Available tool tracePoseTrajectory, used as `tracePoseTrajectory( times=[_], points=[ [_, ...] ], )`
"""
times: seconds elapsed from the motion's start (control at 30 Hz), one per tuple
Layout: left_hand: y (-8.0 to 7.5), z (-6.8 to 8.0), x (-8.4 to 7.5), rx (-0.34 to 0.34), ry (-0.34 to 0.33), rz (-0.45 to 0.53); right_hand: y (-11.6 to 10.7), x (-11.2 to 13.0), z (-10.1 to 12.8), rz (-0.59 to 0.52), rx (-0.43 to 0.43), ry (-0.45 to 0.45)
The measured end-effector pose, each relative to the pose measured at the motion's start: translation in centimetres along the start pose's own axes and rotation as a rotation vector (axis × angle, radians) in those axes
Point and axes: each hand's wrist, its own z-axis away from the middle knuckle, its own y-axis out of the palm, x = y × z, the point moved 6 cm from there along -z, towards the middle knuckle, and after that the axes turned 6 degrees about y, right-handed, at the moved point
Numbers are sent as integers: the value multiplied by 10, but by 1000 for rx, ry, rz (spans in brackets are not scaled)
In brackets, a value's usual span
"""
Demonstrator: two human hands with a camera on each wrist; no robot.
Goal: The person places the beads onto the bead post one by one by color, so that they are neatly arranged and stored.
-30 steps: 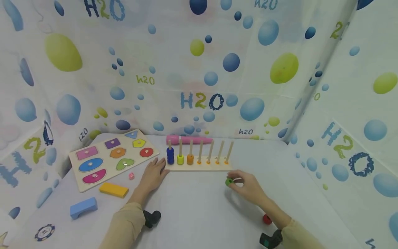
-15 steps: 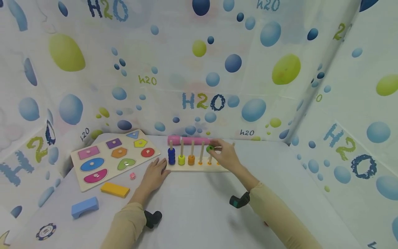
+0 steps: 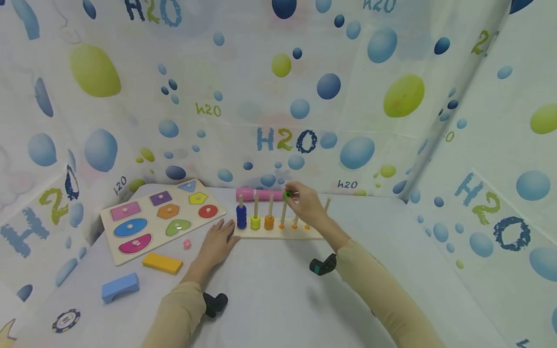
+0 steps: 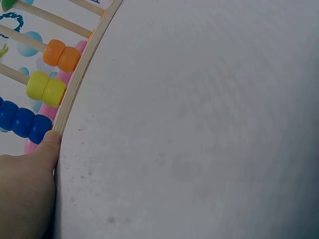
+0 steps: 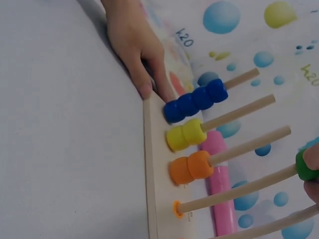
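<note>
While the peg rack (image 3: 278, 234) sits at centre frame: one change noted
Right hand (image 3: 306, 205): has risen from the lower right table to the rack, pinching a green bead (image 3: 287, 195)
Green bead: now at the tip of the fourth peg (image 3: 284, 215), hole apparently meeting it, not yet slid down
Left hand (image 3: 216, 244): unchanged, fingers flat, touching the rack's left end
Filled pegs: blue beads (image 3: 241, 217), yellow beads (image 3: 255, 222), orange beads (image 3: 269, 222)
Meaning: threading looks imminent

Pale matt wood — rack (image 3: 278, 234) and pegs (image 5: 239, 115); beads (image 5: 192, 135) painted smooth, faintly glossy; table (image 4: 199, 124) matt white, finely textured — backdrop (image 3: 304, 96) printed cloth.
</note>
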Motion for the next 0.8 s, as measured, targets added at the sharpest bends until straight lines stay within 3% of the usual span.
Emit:
tracePoseTrajectory(
  times=[0.37,0.53,0.8],
  points=[
    [-2,0,-1,10,5,3,-3,-1,1,17,13,45],
    [-1,-2,0,21,2,-6,-11,-1,5,-46,24,49],
    [-2,-2,-1,10,22,-12,-32,-24,37,-137,122,134]
  ],
)
